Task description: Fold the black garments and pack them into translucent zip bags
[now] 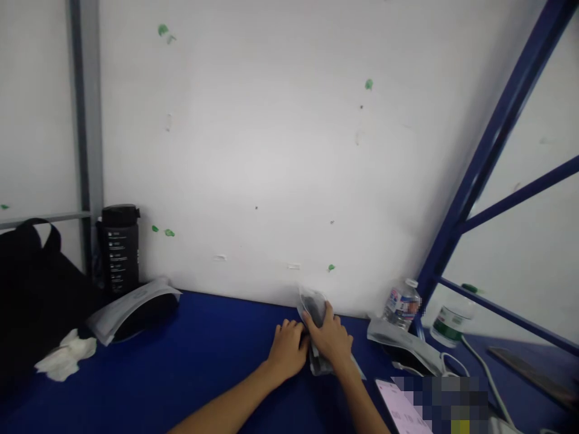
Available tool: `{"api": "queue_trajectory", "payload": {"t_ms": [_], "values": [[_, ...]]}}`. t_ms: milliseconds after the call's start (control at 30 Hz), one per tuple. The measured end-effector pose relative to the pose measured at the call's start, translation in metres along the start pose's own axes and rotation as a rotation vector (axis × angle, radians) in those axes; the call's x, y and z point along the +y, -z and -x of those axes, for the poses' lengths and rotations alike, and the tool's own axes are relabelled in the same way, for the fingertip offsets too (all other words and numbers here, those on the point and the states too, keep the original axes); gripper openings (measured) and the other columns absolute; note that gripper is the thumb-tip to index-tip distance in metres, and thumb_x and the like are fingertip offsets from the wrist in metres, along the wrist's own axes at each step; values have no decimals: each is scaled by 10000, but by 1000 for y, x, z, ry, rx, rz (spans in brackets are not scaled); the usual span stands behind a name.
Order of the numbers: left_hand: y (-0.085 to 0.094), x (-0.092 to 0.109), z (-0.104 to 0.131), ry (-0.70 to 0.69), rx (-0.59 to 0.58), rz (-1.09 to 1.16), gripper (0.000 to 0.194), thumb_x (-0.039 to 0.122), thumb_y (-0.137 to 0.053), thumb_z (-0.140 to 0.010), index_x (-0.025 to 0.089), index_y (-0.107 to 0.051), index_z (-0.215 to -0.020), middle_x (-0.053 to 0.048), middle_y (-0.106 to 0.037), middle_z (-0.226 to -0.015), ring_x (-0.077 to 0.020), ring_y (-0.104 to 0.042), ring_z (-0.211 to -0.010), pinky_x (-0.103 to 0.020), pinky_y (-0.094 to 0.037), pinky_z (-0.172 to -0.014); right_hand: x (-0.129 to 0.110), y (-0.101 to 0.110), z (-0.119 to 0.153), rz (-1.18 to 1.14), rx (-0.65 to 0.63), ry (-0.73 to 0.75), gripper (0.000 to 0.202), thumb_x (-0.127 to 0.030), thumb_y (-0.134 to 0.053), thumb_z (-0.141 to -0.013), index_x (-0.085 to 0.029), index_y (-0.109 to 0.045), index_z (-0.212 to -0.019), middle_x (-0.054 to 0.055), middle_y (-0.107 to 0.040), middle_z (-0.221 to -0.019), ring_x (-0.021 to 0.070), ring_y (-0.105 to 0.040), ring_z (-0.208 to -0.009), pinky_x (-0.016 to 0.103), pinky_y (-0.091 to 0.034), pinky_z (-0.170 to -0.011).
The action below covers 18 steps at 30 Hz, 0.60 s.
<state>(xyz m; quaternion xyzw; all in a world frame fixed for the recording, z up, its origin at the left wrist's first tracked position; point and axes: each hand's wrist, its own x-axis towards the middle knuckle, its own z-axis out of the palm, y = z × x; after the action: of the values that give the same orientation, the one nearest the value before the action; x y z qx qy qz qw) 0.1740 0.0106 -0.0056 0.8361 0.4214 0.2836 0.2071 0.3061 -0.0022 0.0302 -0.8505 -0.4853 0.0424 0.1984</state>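
Note:
A translucent plastic bag (322, 365) with something dark inside stands on the blue tabletop (199, 361), close to the white wall. My right hand (332, 339) is wrapped round the bag's upper part, its thumb and fingers pressed on the dark contents. Just left of it, my left hand (288, 349) is bent with curled fingers against the bag's left side. What the left fingertips hold, if anything, is hidden.
At the left are a black bag (36, 301), crumpled tissue (67, 355), a black bottle (120, 250) and a pouch-covered dark item (136, 307). At the right are a plastic bottle (401, 304), another pouch (404, 340), white cables, a lit screen (400, 407) and blue frame bars (479, 163).

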Motion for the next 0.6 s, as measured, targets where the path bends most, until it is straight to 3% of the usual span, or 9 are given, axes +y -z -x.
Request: {"api": "queue_trajectory", "payload": {"t_ms": [67,167,267,433,500,600], "values": [[1,-1,0,35,6,30,282,280,-383,-1033,195,-651,-1048,-104,-719,-1124,-312,-603,-1161,-491,-413,-1031,-2,0,1,-13,0,13,870,-715,-411,-994,-190,-205,-1657,240,-536,-1462,432,-577,-1300,588,-395,-1072],[2,-2,-2,80,-13,70,193,291,-492,-990,209,-585,-1139,-56,-747,-1012,-269,-676,-1031,-431,-442,-977,-1,-1,2,-51,-1,58,875,-714,-428,-984,-192,-212,-1653,234,-545,-1456,431,-586,-1295,579,-406,-1069],[1,-3,-3,129,-23,157,353,276,-605,-907,212,-485,-1232,-32,-753,-997,-261,-702,-1007,-411,-439,-973,1,-6,0,-117,-3,121,884,-715,-445,-967,-194,-221,-1646,222,-534,-1480,412,-578,-1324,549,-411,-1086],[0,-7,1,115,-21,279,425,153,-664,-765,217,-490,-1147,10,-734,-873,-241,-698,-903,-371,-444,-906,7,-14,-6,-205,77,166,945,-684,-543,-908,-169,-188,-1617,217,-468,-1540,390,-536,-1373,518,-460,-1046],[0,-8,4,93,16,307,382,95,-639,-732,220,-532,-1077,31,-694,-786,-209,-673,-805,-324,-445,-810,11,-14,-8,-174,190,192,851,-628,-609,-888,-197,-289,-1549,190,-497,-1504,370,-548,-1346,492,-485,-1001],[8,-11,8,114,101,282,294,63,-619,-704,212,-619,-958,21,-654,-741,-197,-638,-791,-292,-416,-723,21,-13,-11,27,328,248,518,-474,-659,-898,-239,-513,-1336,133,-595,-1346,353,-589,-1249,469,-474,-967]]}}
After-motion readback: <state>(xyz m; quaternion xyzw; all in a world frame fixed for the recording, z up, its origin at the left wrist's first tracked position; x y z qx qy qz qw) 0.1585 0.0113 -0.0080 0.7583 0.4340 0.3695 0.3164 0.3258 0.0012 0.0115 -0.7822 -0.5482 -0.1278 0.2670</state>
